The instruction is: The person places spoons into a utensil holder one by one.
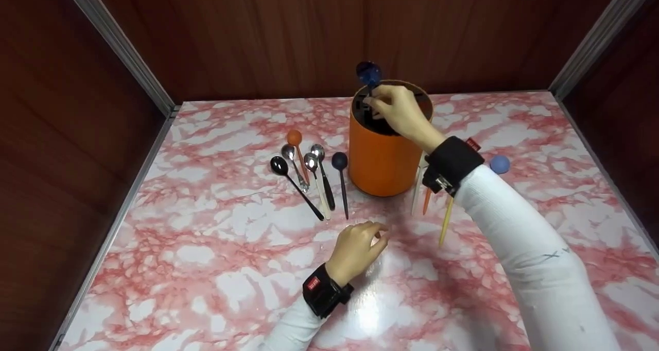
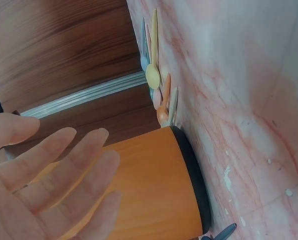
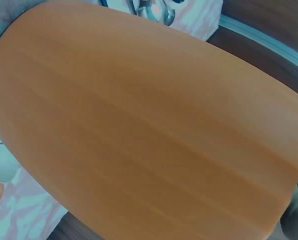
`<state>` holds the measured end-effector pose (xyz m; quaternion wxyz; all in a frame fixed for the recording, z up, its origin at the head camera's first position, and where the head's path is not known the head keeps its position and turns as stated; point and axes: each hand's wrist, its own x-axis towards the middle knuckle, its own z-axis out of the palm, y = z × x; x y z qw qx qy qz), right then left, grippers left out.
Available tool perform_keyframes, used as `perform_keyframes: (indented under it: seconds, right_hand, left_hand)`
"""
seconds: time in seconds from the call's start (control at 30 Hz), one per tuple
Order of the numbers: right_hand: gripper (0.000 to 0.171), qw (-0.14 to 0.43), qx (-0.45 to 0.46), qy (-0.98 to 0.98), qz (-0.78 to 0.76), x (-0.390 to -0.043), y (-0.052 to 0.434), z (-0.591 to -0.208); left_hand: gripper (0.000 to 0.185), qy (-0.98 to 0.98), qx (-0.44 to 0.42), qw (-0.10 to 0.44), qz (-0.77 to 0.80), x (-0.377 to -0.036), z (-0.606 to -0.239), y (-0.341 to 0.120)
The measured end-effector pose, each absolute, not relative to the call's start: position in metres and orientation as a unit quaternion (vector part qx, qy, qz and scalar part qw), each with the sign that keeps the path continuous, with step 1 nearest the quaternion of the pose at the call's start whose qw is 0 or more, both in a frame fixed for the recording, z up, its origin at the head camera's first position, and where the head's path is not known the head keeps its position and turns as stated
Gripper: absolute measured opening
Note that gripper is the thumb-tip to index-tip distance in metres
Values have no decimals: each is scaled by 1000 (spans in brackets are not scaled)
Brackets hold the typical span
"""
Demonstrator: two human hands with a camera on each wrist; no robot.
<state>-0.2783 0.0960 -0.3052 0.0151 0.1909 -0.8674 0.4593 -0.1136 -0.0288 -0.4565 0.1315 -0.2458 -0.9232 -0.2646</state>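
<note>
The right hand (image 1: 402,111) is pinching a blue spoon (image 1: 369,74) bowl-up at the orange canister (image 1: 383,165), apparently steadying it. The left hand (image 1: 356,250) is holding nothing; fingers loosely parted.

One orange container (image 1: 383,165), one left hand (image 1: 356,250), one right hand (image 1: 404,113), two black wristbands (image 1: 455,158)

At least twelve spoons (image 1: 279,165): one blue spoon (image 1: 369,74) held; leftward, three silver-bowled spoons (image 1: 311,161), two dark spoons (image 1: 339,160), one orange spoon (image 1: 294,137); rightward, five or more coloured spoons (image 2: 152,77), partly hidden.
</note>
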Motion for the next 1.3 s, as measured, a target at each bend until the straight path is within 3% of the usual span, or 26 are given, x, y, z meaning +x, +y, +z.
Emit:
perform_keyframes:
  seconds: [0.7,1.3]
  right_hand:
    - [21,18,194,-897,396,-281,97,-319]
    - [24,38,203,-900,384,-274,111,-313]
  left_hand:
    - [19,-920,-235,116,-291,-118,-456,-37]
    - [15,-917,-237,145,-288,-120,-455,-40]
